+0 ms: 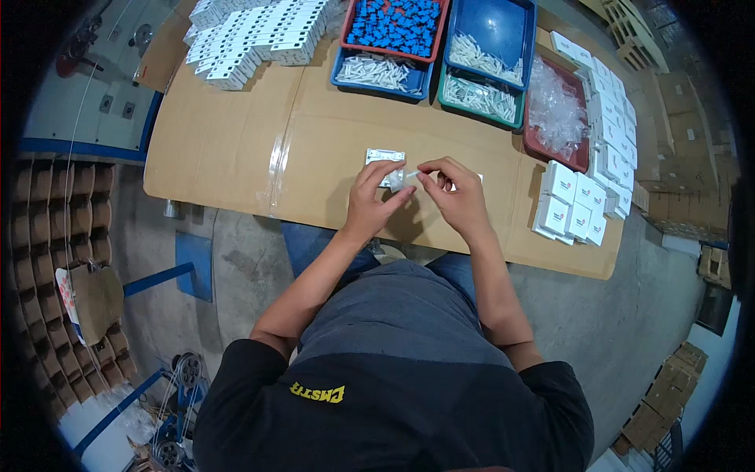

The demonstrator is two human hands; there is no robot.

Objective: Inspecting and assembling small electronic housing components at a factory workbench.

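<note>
In front of me, above the cardboard-covered table [314, 169], my left hand [368, 203] pinches a small clear plastic bag [397, 180] between thumb and fingers. A slim white plastic piece [412, 174] is gripped by the fingertips of my right hand [460, 200], its end at the bag's mouth. Whether the piece is inside the bag I cannot tell. A flat white item with dark marks [385, 155] lies just beyond my left fingers, partly hidden by them. Something white beneath my right hand shows only at its edges.
Along the far edge stand a red tray of blue pieces [344, 41], blue trays [336, 79] [480, 20] and a green tray [444, 101] of white pieces. A dark red tray [583, 161] holds clear bags. White boxes are stacked far left [259, 39] and right [570, 200].
</note>
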